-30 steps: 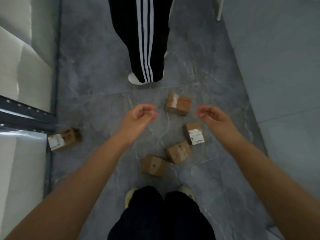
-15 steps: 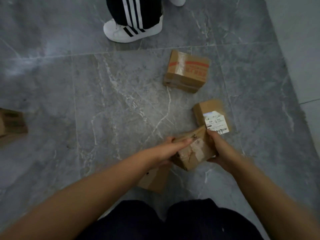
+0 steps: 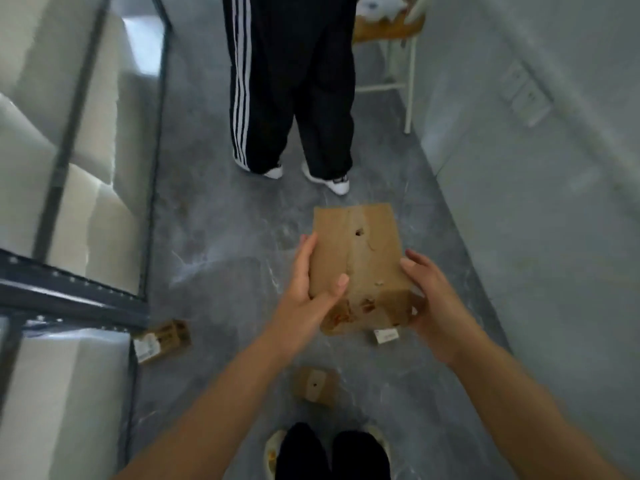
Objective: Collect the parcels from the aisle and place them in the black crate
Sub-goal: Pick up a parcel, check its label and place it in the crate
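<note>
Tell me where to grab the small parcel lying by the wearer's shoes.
Probably from above, clamping two opposite side walls: the small parcel lies flat, top face up, with bare floor around it. Left hand and right hand both hold the large parcel, so free one first.

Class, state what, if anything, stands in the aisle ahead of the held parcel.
A person in striped black trousers stands in the aisle beyond the parcel held by the left hand and right hand. The black crate is not in view.

Brown taped parcel held aloft at centre (small hole on top); on floor, labelled parcel left, small parcel near.
</note>
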Demonstrator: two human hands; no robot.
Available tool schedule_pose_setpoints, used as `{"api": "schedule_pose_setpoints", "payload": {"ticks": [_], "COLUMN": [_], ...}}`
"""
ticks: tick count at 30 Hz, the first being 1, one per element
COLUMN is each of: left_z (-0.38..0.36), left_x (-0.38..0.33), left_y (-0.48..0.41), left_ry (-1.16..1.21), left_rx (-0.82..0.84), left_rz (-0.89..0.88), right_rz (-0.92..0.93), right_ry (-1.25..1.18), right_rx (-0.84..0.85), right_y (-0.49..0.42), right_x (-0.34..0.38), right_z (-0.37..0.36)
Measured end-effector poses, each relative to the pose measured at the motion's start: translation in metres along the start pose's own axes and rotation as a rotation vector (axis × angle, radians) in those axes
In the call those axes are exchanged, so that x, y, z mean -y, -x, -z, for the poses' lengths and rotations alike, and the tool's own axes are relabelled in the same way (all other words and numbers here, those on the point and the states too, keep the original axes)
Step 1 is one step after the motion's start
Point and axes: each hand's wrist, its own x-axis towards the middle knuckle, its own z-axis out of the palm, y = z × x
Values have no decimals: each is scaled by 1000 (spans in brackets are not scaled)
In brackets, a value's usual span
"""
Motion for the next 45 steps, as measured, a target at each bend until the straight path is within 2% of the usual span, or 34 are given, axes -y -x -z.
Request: {"api": "schedule_pose_setpoints", "payload": {"ticks": [3, 5, 7, 10, 13, 16, 19, 21, 24, 26, 29, 31, 34, 36, 38, 41, 43, 45], "left_z": [8, 14, 22, 31, 30, 24, 18, 18, 23, 26, 31, 35, 39, 40, 41, 50, 56, 51], "left_x": [-113, -177, -229, -291, -333, -361, -373, -379, -379, -376, -370, -368, -367, -368, -372, -376, -372, -365], "left_y": [36, 56, 70, 88, 107, 123, 134, 144, 154, 159, 166, 169, 176, 184, 196, 216, 226, 232], "left_ry": [-20, -82, -194, -282, -245, -120, 19, 130, 254, 357, 489, 554, 599, 614, 579, 352, 242, 122], "left_rx": [50, 55, 3, -29, 1, -17, -47, -36, 43, 31, 51, 95, 179, 180, 54, -316, -391, -361], "left_rz": [-63, -118, -208, -309, -347, -410, -464, -501, -500, -469, -501, -534, -496, -472, -482, -508, -520, -554], "right_rz": [-1, 108, 297, 677, 1014, 1271, 1488, 1561, 1529, 1427, 1279, 1088, 678, 530, 526, 579, 594, 623], "right_ry": [4, -1, 29, 236, 440, 576, 642, 575, 327, 209, 275, 336, 156, 125, 140, 100, 52, 14], "right_rx": [138, 145, 122, 40, -84, -181, -141, -45, 175, 257, 209, 249, 600, 798, 877, 876, 847, 818], "right_y": [69, 110, 144, 185, 220, 252, 272, 283, 293, 298, 294, 289, 281, 281, 278, 275, 275, 275], "right_x": [92, 142, 184, 225, 245, 250, 251, 252, 262, 271, 284, 293, 302, 303, 301, 302, 301, 296], "right_z": [-23, -39, -56, -80, -104, -118, -121, -119, -112, -109, -105, -103, -101, -104, -112, -126, -131, -130]}}
